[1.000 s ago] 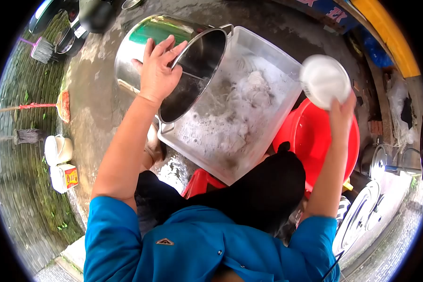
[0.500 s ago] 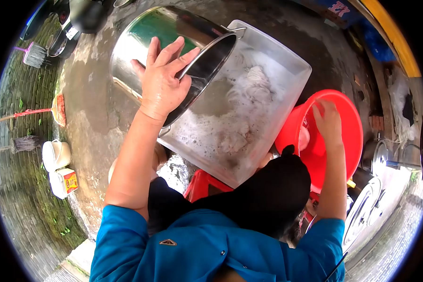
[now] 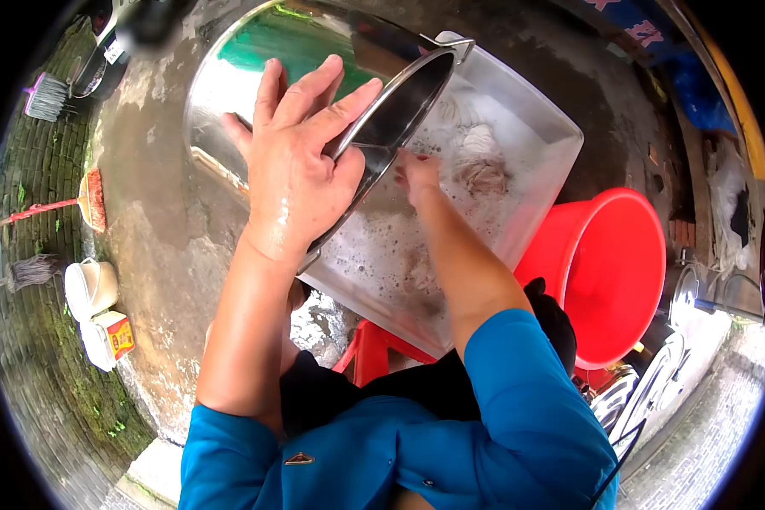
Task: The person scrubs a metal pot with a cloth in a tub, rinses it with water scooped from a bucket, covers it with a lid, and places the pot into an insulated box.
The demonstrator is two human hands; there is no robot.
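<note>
My left hand (image 3: 302,166) grips the rim of a large shiny metal bucket (image 3: 229,85), fingers spread over its outer wall and thumb at the lip. The bucket is tilted, its dark mouth facing right over a translucent plastic tub (image 3: 561,153). My right hand (image 3: 418,177) is by the bucket's lower rim, above the tub. Its fingers look bent, but they are small and partly hidden, so I cannot make out whether they hold anything. Foamy water fills the tub, with a bunched pale cloth (image 3: 482,161) in it.
A red bucket (image 3: 616,272) stands tilted right of the tub. A red stool (image 3: 370,353) shows near my legs. White containers (image 3: 93,285), a broom (image 3: 92,200) and a grey brush (image 3: 49,98) are at left. Metal lids (image 3: 654,374) lie at lower right on the wet floor.
My right hand has left the red bucket and moved left over the tub to the metal bucket's rim. My left hand stays on the metal bucket.
</note>
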